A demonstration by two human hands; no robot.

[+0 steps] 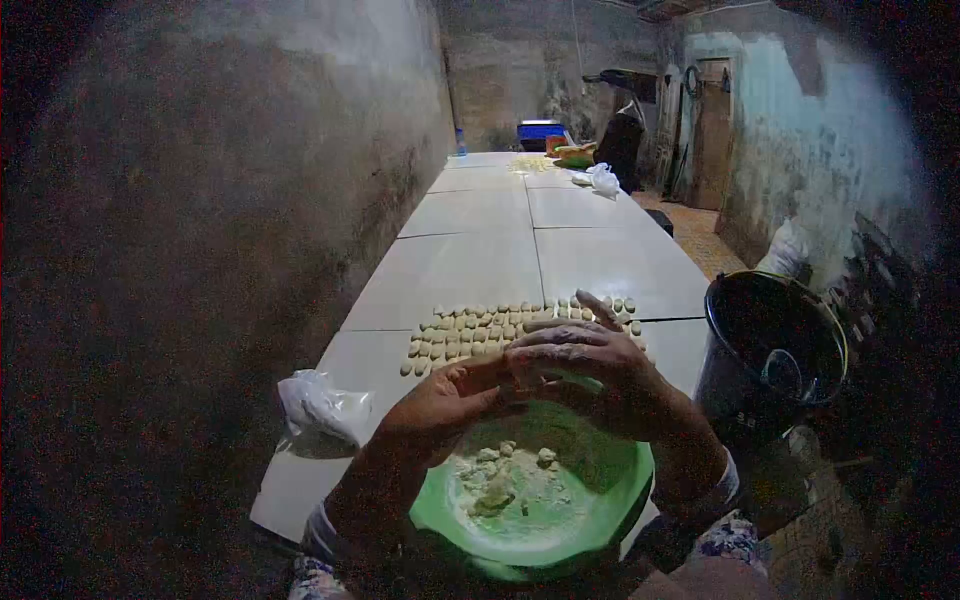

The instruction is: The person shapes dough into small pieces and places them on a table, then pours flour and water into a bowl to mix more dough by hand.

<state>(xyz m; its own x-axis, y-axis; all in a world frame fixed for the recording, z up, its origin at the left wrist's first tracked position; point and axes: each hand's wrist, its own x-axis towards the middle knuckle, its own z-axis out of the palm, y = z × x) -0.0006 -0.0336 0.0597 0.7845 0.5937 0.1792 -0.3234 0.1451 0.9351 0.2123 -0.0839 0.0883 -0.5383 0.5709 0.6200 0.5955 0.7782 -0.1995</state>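
Note:
My left hand (458, 396) and my right hand (597, 362) meet above a green basin (432, 520), the right lying over the fingers of the left. White flour dusts the right hand's fingers. Whatever is between the palms is hidden. Inside the basin lie flour and several small dough lumps (493, 490). Just beyond my hands, many small oval dough pieces (465, 337) are laid in rows on the white tiled table (450, 265); my hands cover part of the rows.
A clear plastic bag with white contents (325, 408) sits at the table's left edge. On the right stands a dark bucket (725, 375). Farther back are a white bag (604, 180), a blue container (540, 131) and more small pieces (530, 163). A wall (330, 200) runs along the left.

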